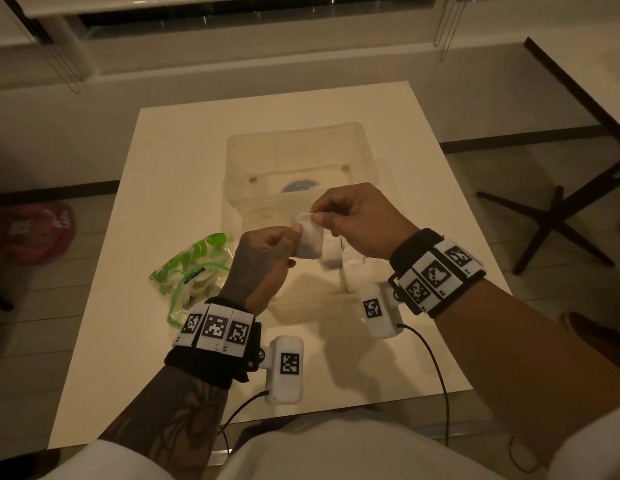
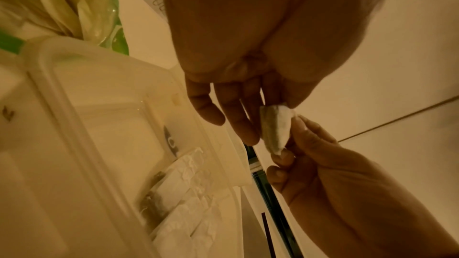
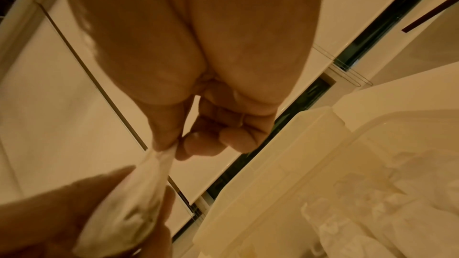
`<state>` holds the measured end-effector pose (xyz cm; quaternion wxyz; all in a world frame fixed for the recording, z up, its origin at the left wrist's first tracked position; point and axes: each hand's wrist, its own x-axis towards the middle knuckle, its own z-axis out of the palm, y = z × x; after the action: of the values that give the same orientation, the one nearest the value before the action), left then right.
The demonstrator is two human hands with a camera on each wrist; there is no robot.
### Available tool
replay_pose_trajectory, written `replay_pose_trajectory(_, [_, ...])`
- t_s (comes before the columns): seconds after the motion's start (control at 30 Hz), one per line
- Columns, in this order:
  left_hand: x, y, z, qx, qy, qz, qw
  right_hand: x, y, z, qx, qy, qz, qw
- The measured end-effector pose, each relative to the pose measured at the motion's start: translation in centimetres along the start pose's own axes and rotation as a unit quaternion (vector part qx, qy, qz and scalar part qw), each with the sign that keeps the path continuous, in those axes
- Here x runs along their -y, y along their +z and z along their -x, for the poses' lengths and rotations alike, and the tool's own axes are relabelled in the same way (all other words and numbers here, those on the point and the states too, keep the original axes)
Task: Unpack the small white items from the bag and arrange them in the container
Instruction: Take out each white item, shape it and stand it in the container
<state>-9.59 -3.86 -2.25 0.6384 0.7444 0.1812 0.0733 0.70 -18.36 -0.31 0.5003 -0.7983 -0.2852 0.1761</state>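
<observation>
While the bag lies at left on the worktop, the left hand and right hand each keep a pinching grip on one small white packet over the container at centre frame.

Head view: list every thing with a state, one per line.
white packet: held in the air by both hands
left hand: pinches the packet
right hand: pinches the packet's top
container: open, packets inside
bag: lying on the table
</observation>
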Motion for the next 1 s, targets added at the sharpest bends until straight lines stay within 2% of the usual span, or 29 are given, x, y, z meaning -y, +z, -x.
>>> replay_pose_trajectory(0.13, [-0.2,-0.1,-0.2,0.052,-0.002,-0.016,0.998,0.2,-0.3,0.1,0.015,0.002,0.0,1.0])
replay_pose_trajectory(0.3, [-0.2,-0.1,-0.4,0.064,0.0,-0.037,0.997,0.2,-0.6,0.2,0.027,0.013,0.014,0.999])
replay_pose_trajectory(0.53, [-1.0,0.3,-0.2,0.163,-0.061,-0.03,0.984,0.9,-0.7,0.4,0.068,0.008,0.025,0.997])
replay_pose_trajectory(1.0, [0.1,0.3,0.5,0.155,-0.075,-0.002,0.985,0.8,-0.7,0.0,0.081,0.03,0.04,0.995])
